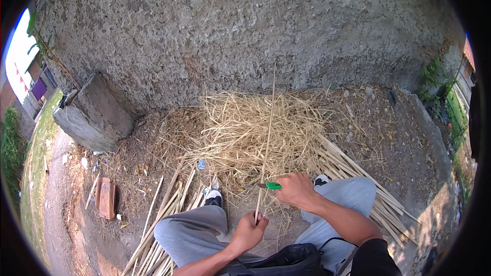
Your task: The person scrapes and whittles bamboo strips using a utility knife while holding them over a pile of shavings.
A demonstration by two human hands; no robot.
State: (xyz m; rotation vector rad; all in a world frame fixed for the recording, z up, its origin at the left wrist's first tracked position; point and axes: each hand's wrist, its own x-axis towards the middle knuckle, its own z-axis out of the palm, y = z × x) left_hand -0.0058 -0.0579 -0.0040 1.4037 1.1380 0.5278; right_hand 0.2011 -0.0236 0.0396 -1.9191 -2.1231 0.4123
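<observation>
My left hand (249, 233) is closed round the lower end of a long, thin bamboo strip (269, 132). The strip stands out away from me, its far tip reaching up in front of the wall. In my right hand (296, 191) is a green utility knife (273, 186), gripped by its handle. Its blade points left and lies against or very close to the strip, a little beyond my left hand; whether it bites in, I cannot tell. Beyond my hands lies a heap of pale, curly shavings (245, 128).
Split bamboo strips lie in a bundle to the left (176, 199) and another to the right (381, 207) of my knees. A rough wall (230, 30) rises behind the shavings. At left are a concrete block (97, 115) and a reddish brick-like piece (106, 199). A dark bag (291, 259) rests at my lap.
</observation>
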